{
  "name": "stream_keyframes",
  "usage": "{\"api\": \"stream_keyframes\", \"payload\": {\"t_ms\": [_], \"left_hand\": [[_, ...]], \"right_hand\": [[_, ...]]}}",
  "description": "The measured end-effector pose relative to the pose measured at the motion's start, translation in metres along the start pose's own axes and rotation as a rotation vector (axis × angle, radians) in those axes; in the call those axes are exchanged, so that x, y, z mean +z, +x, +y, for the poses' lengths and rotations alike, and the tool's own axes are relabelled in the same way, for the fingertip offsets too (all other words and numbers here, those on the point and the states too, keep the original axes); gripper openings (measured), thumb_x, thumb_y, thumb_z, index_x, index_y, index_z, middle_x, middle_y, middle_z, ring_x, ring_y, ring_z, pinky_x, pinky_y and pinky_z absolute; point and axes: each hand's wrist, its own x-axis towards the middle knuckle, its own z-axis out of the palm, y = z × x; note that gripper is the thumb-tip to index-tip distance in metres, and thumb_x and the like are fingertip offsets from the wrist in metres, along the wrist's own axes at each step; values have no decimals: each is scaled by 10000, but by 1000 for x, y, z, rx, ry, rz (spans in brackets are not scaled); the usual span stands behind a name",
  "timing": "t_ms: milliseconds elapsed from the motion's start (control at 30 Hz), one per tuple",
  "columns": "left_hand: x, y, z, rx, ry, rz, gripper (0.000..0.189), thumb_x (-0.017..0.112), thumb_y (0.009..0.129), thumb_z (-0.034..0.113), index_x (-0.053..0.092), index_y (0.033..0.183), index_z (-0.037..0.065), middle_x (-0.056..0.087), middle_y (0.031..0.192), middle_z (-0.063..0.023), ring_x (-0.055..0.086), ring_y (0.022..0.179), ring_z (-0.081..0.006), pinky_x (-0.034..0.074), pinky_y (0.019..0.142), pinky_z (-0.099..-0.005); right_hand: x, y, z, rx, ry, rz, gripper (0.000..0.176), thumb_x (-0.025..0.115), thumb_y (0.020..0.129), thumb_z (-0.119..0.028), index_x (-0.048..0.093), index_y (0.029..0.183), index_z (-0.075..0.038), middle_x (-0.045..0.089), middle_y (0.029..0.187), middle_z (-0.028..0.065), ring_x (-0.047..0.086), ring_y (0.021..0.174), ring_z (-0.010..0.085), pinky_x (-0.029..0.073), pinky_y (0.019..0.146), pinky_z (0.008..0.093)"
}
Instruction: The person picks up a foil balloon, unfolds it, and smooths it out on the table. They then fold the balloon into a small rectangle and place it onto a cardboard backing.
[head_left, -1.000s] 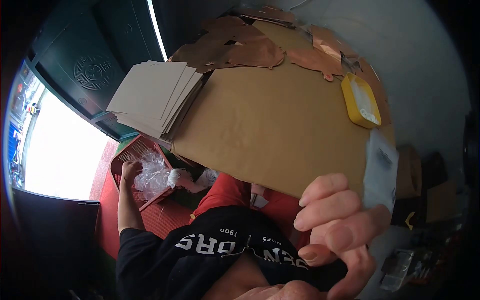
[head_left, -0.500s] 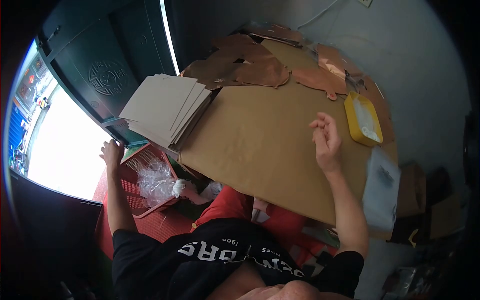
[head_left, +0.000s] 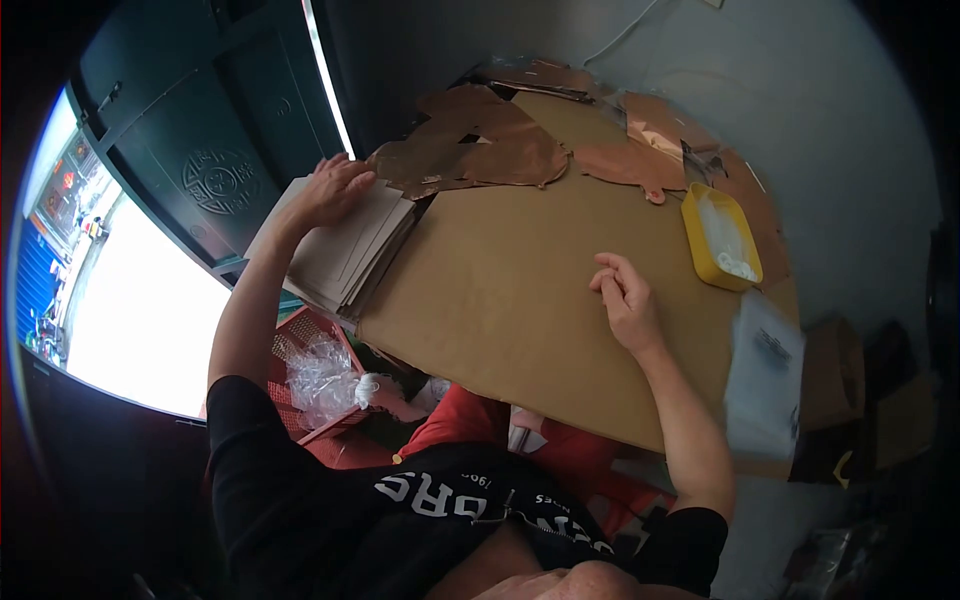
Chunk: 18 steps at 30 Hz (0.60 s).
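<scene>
My left hand (head_left: pixel 335 192) lies over the far end of a stack of pale card sheets (head_left: pixel 345 250), its fingers stretched out and nearly flat. The stack sits at the left of the table, its sheets slightly fanned along the right side. Above the middle right of the brown cardboard table cover (head_left: pixel 480 270) is my right hand (head_left: pixel 628 300), empty, with its fingers loosely bent and partly apart. To its right stands a yellow tub (head_left: pixel 704 243) with small white round pieces and clear plastic inside.
Copper-brown torn sheets (head_left: pixel 500 145) lie along the back. Clear plastic bags (head_left: pixel 762 370) rest at the right edge. Below the stack, a red basket (head_left: pixel 292 345) contains crumpled clear plastic (head_left: pixel 325 380). A dark green door (head_left: pixel 215 130) stands at the left, a wall behind.
My left hand has moved from beside the door above the basket up onto the card stack. My right hand has shifted slightly left and down, still empty. The view has moved a little.
</scene>
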Motion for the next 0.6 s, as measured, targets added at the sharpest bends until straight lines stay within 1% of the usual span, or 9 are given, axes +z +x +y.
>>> {"api": "stream_keyframes", "payload": {"t_ms": [33,133,267,367,467,567,600], "left_hand": [[4,4,-2,-15,-28,-41,478,379,1041,415,577,1262,40,565,1317,-171,415,1332,-349,251,1164,-438],[6,5,2,39,-154,-129,403,418,1039,332,561,1237,11,532,1335,-185,425,1304,-330,318,1123,-415],[10,4,14,3,-148,-140,409,423,1025,335,574,1228,14,587,1234,-183,486,1215,-351,360,1068,-428],[14,5,18,46,-202,-94,451,504,983,403,584,1195,13,593,1202,-190,505,1196,-344,385,1045,-417],[-3,-2,49,-35,-162,-158,532,616,897,457,580,1190,14,596,1182,-206,522,1180,-340,385,1042,-424],[10,-1,45,109,-80,-110,588,693,807,438,564,1186,8,601,1160,-222,535,1171,-338,391,1032,-428],[10,-1,47,110,-73,-117,596,705,784,411,551,1203,18,592,1173,-215,523,1180,-345,388,1039,-433]], "right_hand": [[0,0,-1,-5,-3,-8,258,474,981,-65,549,1208,30,618,824,38,537,706,87,451,655,240],[2,0,3,-62,-16,0,252,476,973,-57,555,1192,38,612,810,59,553,701,106,464,655,255],[3,1,1,-67,-66,-28,230,487,954,-39,572,1149,49,607,798,80,577,703,134,479,656,270],[2,1,-3,-54,-76,-41,215,496,943,-29,584,1122,52,617,806,97,604,717,161,493,669,283],[2,0,-8,-48,-104,-36,197,507,937,-29,599,1094,48,642,843,126,637,751,207,507,694,309],[1,1,-8,-92,-165,-22,177,519,927,-27,615,1059,40,656,888,158,656,793,264,517,720,342],[1,1,-8,-117,-178,-19,169,521,924,-24,619,1047,38,657,901,166,656,804,280,518,727,351]]}}
